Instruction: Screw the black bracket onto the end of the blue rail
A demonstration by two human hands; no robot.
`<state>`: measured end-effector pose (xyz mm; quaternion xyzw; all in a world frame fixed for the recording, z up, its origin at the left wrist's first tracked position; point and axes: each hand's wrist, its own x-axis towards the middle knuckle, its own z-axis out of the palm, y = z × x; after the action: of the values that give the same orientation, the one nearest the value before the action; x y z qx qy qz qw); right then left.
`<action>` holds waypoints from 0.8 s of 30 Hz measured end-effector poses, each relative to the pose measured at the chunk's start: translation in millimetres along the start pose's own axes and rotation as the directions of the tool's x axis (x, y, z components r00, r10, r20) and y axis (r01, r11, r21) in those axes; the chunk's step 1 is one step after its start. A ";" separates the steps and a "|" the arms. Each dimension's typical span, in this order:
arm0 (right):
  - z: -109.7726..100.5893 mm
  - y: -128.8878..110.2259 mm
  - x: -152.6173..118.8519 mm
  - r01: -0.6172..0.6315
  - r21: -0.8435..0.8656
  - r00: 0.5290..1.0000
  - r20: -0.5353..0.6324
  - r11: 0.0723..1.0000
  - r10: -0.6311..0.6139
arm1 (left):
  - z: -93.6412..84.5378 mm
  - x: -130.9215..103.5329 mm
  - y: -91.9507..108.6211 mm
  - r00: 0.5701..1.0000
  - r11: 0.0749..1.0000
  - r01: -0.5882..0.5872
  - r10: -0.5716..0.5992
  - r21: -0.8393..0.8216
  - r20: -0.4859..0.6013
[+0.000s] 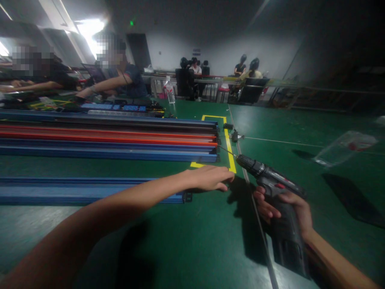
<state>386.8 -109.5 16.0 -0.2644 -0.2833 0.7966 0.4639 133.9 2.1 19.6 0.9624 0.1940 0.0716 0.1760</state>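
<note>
My right hand (297, 206) grips a black cordless drill (272, 175) by its handle, with fingers near the trigger. Its long thin bit (227, 151) points left, the tip at or close to the end of the orange rails (168, 138); exact contact is too small to tell. Blue rails (168, 154) lie alongside the orange ones. My left hand (210, 178) hovers or rests just in front of these rail ends, palm down, fingers loosely bent and apart, holding nothing. Beneath my left forearm runs a separate blue rail (75, 190) with a black end piece (187, 197).
Yellow tape (231, 158) marks the green table (285, 118) around the rail ends. Small black parts (236, 135) sit beyond it. A clear bottle (339, 148) lies at right; another bottle (170, 92) stands at the back. Co-workers sit at far left and behind.
</note>
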 end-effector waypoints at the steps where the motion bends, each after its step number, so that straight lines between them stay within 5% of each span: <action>1: 0.5 0.2 0.2 0.000 -0.006 1.000 -0.009 1.000 0.000 | 1.4 2.6 -0.6 1.000 1.000 -0.013 0.013 -0.011 0.007; 24: 4.0 3.3 1.4 0.028 -0.035 0.997 -0.074 0.999 -0.030 | 11.6 9.9 -7.8 0.980 0.932 -0.161 0.189 -0.325 0.058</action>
<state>381.5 -110.4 16.3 -0.2974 -0.2830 0.7746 0.4810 142.7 9.1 6.7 0.9370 0.0853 0.0747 0.3303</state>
